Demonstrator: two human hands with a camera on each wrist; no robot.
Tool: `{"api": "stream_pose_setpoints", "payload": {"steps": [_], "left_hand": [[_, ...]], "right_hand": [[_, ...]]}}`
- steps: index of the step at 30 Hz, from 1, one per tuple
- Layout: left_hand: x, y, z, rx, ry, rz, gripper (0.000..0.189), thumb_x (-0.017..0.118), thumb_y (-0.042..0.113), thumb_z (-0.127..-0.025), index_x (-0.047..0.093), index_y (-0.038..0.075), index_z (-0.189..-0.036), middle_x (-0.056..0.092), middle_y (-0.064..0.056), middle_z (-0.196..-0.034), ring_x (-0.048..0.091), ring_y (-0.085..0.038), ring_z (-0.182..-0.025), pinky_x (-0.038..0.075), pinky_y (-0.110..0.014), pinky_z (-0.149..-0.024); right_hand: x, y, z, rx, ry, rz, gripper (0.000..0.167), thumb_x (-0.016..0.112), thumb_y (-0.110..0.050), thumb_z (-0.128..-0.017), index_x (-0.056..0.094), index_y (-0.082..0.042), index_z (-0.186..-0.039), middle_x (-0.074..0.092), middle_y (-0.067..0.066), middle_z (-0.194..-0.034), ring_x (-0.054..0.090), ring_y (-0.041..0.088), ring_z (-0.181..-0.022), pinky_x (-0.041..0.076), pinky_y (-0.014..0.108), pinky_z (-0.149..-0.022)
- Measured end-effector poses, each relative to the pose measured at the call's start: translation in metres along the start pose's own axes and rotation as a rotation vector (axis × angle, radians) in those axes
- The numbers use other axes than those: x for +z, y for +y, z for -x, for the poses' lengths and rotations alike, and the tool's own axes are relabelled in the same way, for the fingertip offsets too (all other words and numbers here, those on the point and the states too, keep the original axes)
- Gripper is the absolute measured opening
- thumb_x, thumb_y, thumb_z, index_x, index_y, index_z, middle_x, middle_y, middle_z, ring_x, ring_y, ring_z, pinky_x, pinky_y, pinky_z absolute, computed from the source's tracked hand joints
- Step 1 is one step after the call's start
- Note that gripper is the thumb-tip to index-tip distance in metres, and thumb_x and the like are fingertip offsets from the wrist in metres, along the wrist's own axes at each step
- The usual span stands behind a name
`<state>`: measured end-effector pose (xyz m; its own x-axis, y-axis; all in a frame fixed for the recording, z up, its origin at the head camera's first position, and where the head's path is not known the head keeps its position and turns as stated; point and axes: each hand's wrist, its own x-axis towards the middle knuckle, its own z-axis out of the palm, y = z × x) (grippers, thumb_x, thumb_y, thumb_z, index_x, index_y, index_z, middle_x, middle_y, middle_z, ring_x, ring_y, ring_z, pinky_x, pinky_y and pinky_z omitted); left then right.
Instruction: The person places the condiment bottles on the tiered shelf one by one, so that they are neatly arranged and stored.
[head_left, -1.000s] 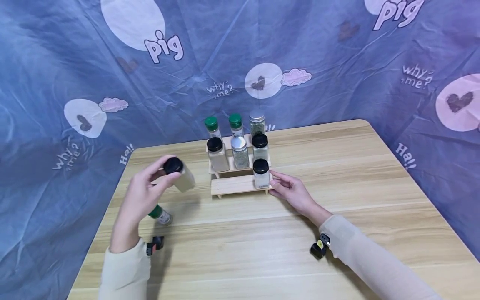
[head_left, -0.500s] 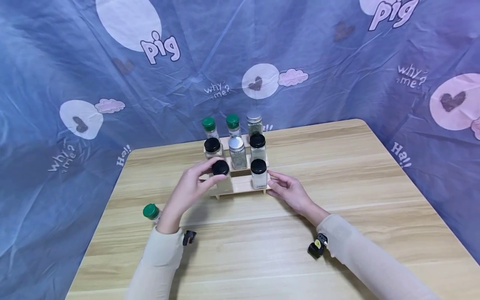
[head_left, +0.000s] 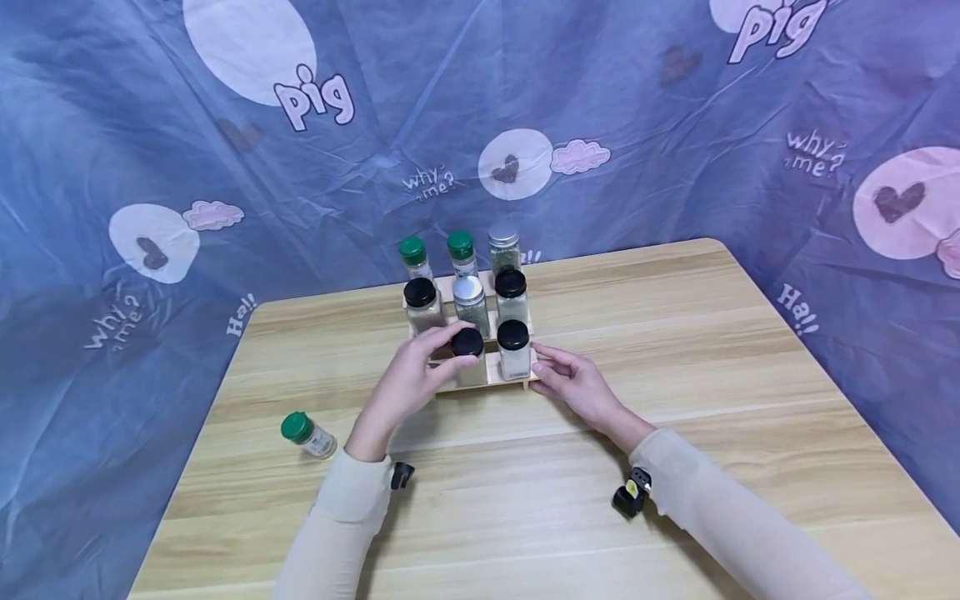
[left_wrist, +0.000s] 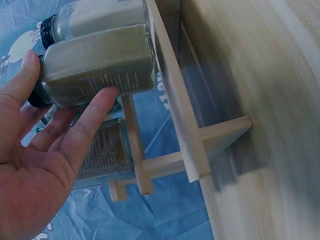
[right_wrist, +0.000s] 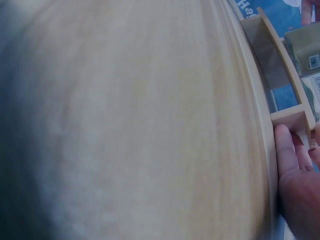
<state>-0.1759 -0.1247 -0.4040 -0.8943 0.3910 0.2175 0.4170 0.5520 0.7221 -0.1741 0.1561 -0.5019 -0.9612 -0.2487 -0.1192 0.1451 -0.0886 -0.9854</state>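
My left hand (head_left: 408, 377) grips a square glass spice jar (left_wrist: 97, 65) with a black lid and brownish powder, thumb and fingers around its lid and upper body. The jar is upright over the front tier of a small wooden spice rack (left_wrist: 175, 90), its base right at the shelf board. Just right of it stands another black-lidded jar (head_left: 514, 354) with pale contents. At the rack's right end, my right hand (head_left: 573, 385) holds the frame, its fingers against the end support (right_wrist: 290, 116). Part of the gripped jar is hidden behind my left fingers in the head view.
On the middle tier are two black-lidded jars and a silver-lidded jar (head_left: 471, 307). The back tier bears two green-capped bottles and a silver-lidded jar (head_left: 504, 250). One green-capped bottle (head_left: 309, 435) lies on the wooden table (head_left: 645, 333) at left. A blue printed cloth (head_left: 360, 167) hangs behind.
My left hand has carried the brownish jar rightward from the table's left side to the rack's front tier, beside the pale jar. My right hand has stayed at the rack's right end.
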Motion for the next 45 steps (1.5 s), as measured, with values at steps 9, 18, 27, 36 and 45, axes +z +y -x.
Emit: {"api": "stream_pose_setpoints", "payload": {"steps": [9,18,27,36,45], "left_hand": [[0.002,-0.002,0.001,-0.054,0.004,-0.023,0.05,0.075,0.037,-0.097,0.064,0.028,-0.145,0.071,-0.006,-0.134,0.067,-0.026,-0.12,0.061,-0.053,-0.102],[0.002,-0.004,0.0,-0.083,0.047,0.04,0.053,0.083,0.03,-0.091,0.067,0.021,-0.141,0.072,-0.011,-0.13,0.074,-0.03,-0.112,0.063,-0.054,-0.099],[-0.012,-0.001,0.009,-0.121,0.108,0.15,0.054,0.083,0.035,-0.092,0.066,0.018,-0.141,0.075,-0.007,-0.126,0.074,-0.03,-0.116,0.064,-0.05,-0.1],[-0.054,-0.007,0.038,-0.177,0.271,0.141,0.046,0.064,0.042,-0.105,0.064,0.016,-0.143,0.073,-0.009,-0.132,0.072,-0.018,-0.117,0.065,-0.022,-0.091],[-0.089,-0.029,0.09,-0.21,0.529,0.024,0.036,0.063,0.024,-0.107,0.065,0.018,-0.143,0.076,-0.012,-0.124,0.066,0.011,-0.109,0.052,-0.004,-0.101]], "right_hand": [[0.002,0.002,-0.001,-0.004,-0.008,-0.004,0.055,0.062,-0.005,-0.105,0.045,-0.003,-0.157,0.057,0.036,-0.144,0.072,0.023,-0.118,0.062,0.033,-0.102],[0.005,0.001,-0.003,-0.013,-0.018,-0.013,0.055,0.062,-0.004,-0.105,0.045,-0.002,-0.157,0.056,0.037,-0.144,0.073,0.018,-0.115,0.062,0.034,-0.102],[0.005,0.001,-0.004,-0.001,-0.007,-0.014,0.055,0.061,-0.002,-0.105,0.044,-0.001,-0.157,0.056,0.037,-0.144,0.073,0.015,-0.112,0.062,0.033,-0.102],[0.002,-0.001,-0.004,0.005,-0.006,0.004,0.055,0.062,-0.004,-0.105,0.044,-0.003,-0.157,0.057,0.035,-0.144,0.073,0.017,-0.114,0.062,0.033,-0.102],[0.0,0.0,-0.002,0.013,0.014,0.001,0.056,0.062,-0.004,-0.105,0.044,-0.003,-0.158,0.056,0.036,-0.144,0.074,0.014,-0.111,0.062,0.032,-0.102]]}}
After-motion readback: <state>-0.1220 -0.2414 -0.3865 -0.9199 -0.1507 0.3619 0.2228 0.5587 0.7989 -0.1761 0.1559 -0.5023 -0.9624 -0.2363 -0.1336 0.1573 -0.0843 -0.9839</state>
